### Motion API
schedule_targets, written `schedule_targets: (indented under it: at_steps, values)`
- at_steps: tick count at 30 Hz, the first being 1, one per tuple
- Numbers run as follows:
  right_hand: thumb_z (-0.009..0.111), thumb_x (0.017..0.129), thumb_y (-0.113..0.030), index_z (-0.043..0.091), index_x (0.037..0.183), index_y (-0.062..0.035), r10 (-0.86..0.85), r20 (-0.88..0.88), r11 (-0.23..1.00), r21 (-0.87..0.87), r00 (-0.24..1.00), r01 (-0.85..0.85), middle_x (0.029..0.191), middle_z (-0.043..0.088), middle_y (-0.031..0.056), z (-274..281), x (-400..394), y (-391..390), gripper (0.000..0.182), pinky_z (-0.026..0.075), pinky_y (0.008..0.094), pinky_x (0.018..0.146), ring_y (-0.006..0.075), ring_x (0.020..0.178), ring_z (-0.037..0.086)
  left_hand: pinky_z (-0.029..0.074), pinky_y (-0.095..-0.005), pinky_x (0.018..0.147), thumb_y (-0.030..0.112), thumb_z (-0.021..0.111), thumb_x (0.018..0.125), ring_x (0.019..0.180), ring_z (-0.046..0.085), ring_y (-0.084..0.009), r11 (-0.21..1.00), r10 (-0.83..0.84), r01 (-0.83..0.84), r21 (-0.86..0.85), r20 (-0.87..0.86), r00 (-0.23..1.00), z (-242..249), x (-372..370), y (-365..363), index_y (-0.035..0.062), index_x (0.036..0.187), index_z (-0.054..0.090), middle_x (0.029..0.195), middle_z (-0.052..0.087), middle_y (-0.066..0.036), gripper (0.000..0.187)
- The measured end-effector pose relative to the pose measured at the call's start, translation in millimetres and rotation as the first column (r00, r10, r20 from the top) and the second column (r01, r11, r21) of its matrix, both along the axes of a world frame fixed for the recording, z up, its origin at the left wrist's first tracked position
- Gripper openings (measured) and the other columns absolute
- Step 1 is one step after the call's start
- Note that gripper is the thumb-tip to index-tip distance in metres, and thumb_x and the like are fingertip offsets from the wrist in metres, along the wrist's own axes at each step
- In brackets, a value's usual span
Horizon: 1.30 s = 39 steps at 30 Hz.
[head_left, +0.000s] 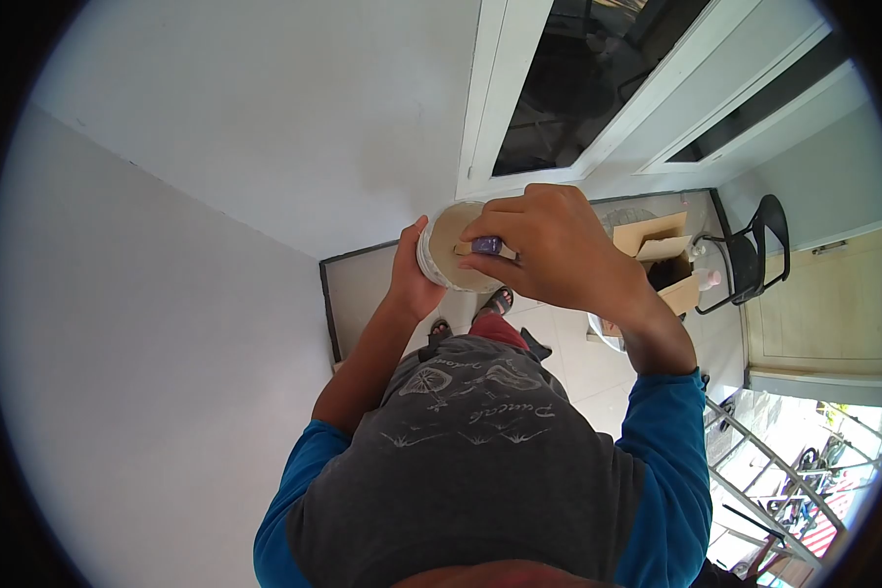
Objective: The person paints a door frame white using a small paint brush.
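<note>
My left hand [416,271] is wrapped round the side of a round white tub [424,257], which is tilted so its open mouth faces me. Inside the tub the surface is pale beige. Over the mouth, my right hand [549,245] is closed on a small brush-like tool [487,246] with a purple band and tan ends. The tool's tip points into the tub; my fingers hide part of it, so its exact kind is hard to make out.
Pale walls meet in a corner at left. White-framed windows [598,88] stand ahead. On the floor at right are an open cardboard box [657,245] and a black chair [755,255]. Beyond lie a wooden door [813,304] and metal scaffold bars [764,461].
</note>
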State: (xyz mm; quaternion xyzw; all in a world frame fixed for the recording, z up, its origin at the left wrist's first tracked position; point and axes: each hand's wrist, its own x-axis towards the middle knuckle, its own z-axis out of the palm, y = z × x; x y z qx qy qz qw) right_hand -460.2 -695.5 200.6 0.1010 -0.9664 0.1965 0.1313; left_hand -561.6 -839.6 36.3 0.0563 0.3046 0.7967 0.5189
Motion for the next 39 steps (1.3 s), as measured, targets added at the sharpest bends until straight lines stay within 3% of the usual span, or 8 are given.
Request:
schedule_targets:
  at_steps: [3, 8, 11, 16, 22, 25, 31, 39]
  values:
    - [0.079, 0.078, -0.028, 0.074, 0.088, -0.0094, 0.000, -0.046, 0.999, -0.041, 0.999, -0.002, 0.080, 0.071, 0.0050, -1, 3, 4, 0.021, 0.049, 0.0349, 0.063, 0.0223, 0.064, 0.064, 0.045, -0.0464, 0.102, 0.051, 0.021, 0.100, 0.124, 0.052, -0.0252, 0.997, 0.053, -0.050, -0.050, 0.066, 0.996, 2, 2, 4, 0.0149, 0.139, 0.044, 0.135, 0.053, -0.007, 0.058]
    - [0.082, 0.077, -0.018, 0.072, 0.089, -0.0022, -0.239, 0.002, 0.875, -0.433, 0.971, 0.216, 0.078, 0.068, 0.0117, 6, 14, 9, 0.022, 0.050, 0.0259, 0.059, 0.0189, 0.066, 0.066, 0.053, -0.0492, 0.087, 0.050, 0.024, 0.099, 0.118, 0.057, -0.0250, 0.999, 0.043, -0.043, -0.018, 0.005, 0.999, -15, -2, 2, 0.0138, 0.135, 0.047, 0.130, 0.057, -0.008, 0.057]
    - [0.079, 0.078, -0.020, 0.072, 0.091, -0.0021, -0.272, -0.014, 0.847, -0.479, 0.962, 0.232, 0.077, 0.069, 0.0111, -4, 23, 7, 0.023, 0.050, 0.0271, 0.057, 0.0214, 0.058, 0.064, 0.054, -0.0488, 0.081, 0.049, 0.024, 0.098, 0.115, 0.059, -0.0244, 1.000, 0.015, -0.015, -0.023, 0.003, 1.000, -17, 0, 2, 0.0136, 0.133, 0.050, 0.127, 0.060, -0.009, 0.056]
    - [0.078, 0.079, -0.020, 0.071, 0.090, -0.0019, -0.260, -0.204, 0.921, -0.346, 0.944, 0.179, 0.070, 0.065, 0.0111, -19, 26, -4, 0.023, 0.047, 0.0302, 0.052, 0.0215, 0.053, 0.060, 0.056, -0.0483, 0.077, 0.051, 0.026, 0.097, 0.111, 0.061, -0.0231, 0.999, -0.026, 0.025, -0.030, -0.026, 0.999, -30, 1, 5, 0.0176, 0.132, 0.052, 0.124, 0.062, -0.006, 0.055]
    - [0.077, 0.082, -0.018, 0.070, 0.093, -0.0005, -0.317, 0.001, 0.853, -0.437, 0.948, 0.285, 0.081, 0.068, 0.0134, -21, 34, -5, 0.022, 0.052, 0.0294, 0.057, 0.0227, 0.066, 0.067, 0.057, -0.0464, 0.075, 0.050, 0.026, 0.096, 0.110, 0.062, -0.0221, 0.998, -0.002, 0.005, -0.070, 0.040, 0.999, -29, 8, 13, 0.0172, 0.131, 0.052, 0.123, 0.062, -0.005, 0.054]
    - [0.077, 0.082, -0.020, 0.070, 0.092, -0.0007, -0.330, -0.143, 0.905, -0.330, 0.933, 0.269, 0.079, 0.068, 0.0129, -29, 37, -4, 0.023, 0.051, 0.0294, 0.057, 0.0228, 0.064, 0.066, 0.057, -0.0470, 0.074, 0.050, 0.027, 0.096, 0.110, 0.062, -0.0224, 0.999, -0.012, 0.012, -0.048, 0.019, 1.000, -32, 11, 15, 0.0170, 0.131, 0.052, 0.123, 0.061, -0.005, 0.054]
    - [0.076, 0.082, -0.019, 0.070, 0.091, -0.0007, -0.402, -0.048, 0.851, -0.389, 0.914, 0.354, 0.077, 0.067, 0.0118, -28, 56, -3, 0.022, 0.051, 0.0292, 0.055, 0.0223, 0.061, 0.064, 0.057, -0.0474, 0.076, 0.051, 0.026, 0.097, 0.110, 0.061, -0.0224, 0.995, -0.061, 0.063, -0.077, 0.027, 0.998, -35, 22, 24, 0.0170, 0.131, 0.051, 0.124, 0.061, -0.005, 0.055]
    - [0.076, 0.082, -0.017, 0.070, 0.090, 0.0002, -0.454, -0.129, 0.836, -0.405, 0.882, 0.371, 0.076, 0.066, 0.0103, -33, 92, 12, 0.020, 0.050, 0.0267, 0.052, 0.0189, 0.059, 0.064, 0.056, -0.0489, 0.076, 0.050, 0.025, 0.097, 0.111, 0.061, -0.0238, 0.987, -0.120, 0.119, -0.112, -0.008, 0.993, -36, 51, 47, 0.0171, 0.132, 0.051, 0.127, 0.060, -0.006, 0.055]
